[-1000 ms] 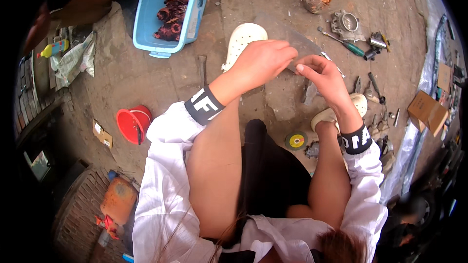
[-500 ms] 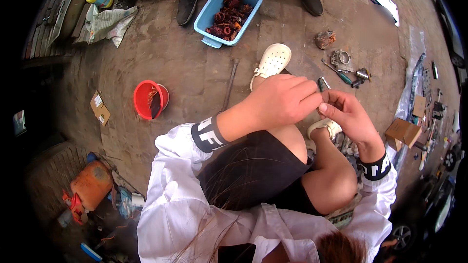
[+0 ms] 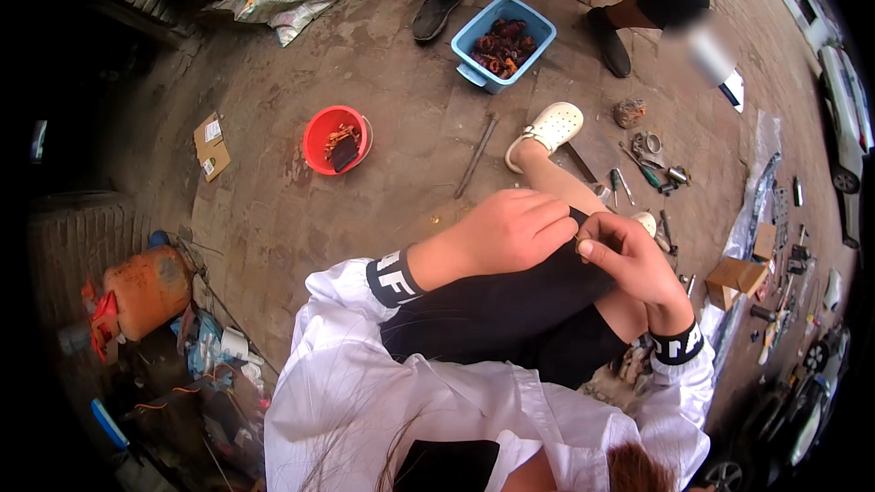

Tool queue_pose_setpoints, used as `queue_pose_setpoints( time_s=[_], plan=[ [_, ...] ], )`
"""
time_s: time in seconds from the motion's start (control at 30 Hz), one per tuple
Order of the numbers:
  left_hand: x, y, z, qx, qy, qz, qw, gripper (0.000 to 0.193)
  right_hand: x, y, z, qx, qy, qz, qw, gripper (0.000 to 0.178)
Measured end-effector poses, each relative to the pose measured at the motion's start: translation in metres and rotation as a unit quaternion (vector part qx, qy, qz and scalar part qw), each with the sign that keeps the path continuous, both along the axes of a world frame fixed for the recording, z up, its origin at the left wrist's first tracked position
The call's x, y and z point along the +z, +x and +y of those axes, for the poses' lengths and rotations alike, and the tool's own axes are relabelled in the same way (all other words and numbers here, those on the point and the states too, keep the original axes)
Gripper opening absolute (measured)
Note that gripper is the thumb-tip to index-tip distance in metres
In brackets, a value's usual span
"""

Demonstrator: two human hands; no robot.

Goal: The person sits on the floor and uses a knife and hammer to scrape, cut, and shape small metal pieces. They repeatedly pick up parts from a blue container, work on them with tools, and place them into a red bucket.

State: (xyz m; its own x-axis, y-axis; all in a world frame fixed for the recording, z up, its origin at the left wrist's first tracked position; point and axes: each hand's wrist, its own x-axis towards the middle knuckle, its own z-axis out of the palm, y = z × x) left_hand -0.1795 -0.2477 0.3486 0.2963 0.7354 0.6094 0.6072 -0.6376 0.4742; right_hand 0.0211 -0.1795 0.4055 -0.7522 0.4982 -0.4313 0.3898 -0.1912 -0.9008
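L hand (image 3: 518,233): fingers curled together, can't tell if gripping. Tiny bit (image 3: 579,241), dunno what, looks pinched btwn R hand's (image 3: 631,257) thumb + finger, right of L. If pinch slackens, could drop n get lost among far-right tools (image 3: 650,177) imo.

I saw smooth plastic in the red bucket (image 3: 319,134) and the blue tub (image 3: 521,70). The white shirt (image 3: 365,392) looked like thin, creased cloth; the black legwear (image 3: 492,310), matt fabric. From my remote end, the orange cylinder (image 3: 150,292) read as rusty, scuffed metal, the box (image 3: 736,276) as matt cardboard, the ground (image 3: 264,109) rough. The pinched piece (image 3: 581,243) was too small to judge.
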Motion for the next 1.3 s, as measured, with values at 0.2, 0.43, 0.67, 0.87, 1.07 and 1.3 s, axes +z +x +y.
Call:
queue_pose_setpoints(
  time_s=[0.2, 0.43, 0.67, 0.87, 1.07, 1.3],
  plan=[
    [-0.017, -0.044, -0.007, 0.121, 0.017, -0.043, 0.992, 0.011, 0.017, 0.003, -0.007, -0.045, -0.069, 0.02, 0.996, 0.015],
    [-0.167, -0.117, 0.05, 0.349, -0.271, -0.314, 0.84, 0.009, -0.031, -0.016, 0.046, -0.258, 0.004, 0.115, 0.959, 0.018],
    [-0.342, -0.216, 0.195, 0.446, -0.294, -0.054, 0.844, 0.029, -0.053, 0.016, 0.09, -0.312, 0.123, 0.091, 0.938, 0.021],
    [-0.402, -0.248, 0.284, 0.438, -0.3, 0.033, 0.847, 0.034, -0.101, 0.091, 0.149, -0.482, 0.155, 0.008, 0.862, 0.014],
    [-0.414, -0.264, 0.315, 0.36, -0.378, 0.093, 0.848, 0.029, -0.115, 0.098, 0.182, -0.494, 0.082, 0.03, 0.865, 0.015],
    [-0.397, -0.255, 0.283, 0.442, -0.274, 0.146, 0.842, 0.013, -0.122, 0.101, 0.171, -0.471, 0.052, 0.027, 0.88, 0.013]
  ],
)
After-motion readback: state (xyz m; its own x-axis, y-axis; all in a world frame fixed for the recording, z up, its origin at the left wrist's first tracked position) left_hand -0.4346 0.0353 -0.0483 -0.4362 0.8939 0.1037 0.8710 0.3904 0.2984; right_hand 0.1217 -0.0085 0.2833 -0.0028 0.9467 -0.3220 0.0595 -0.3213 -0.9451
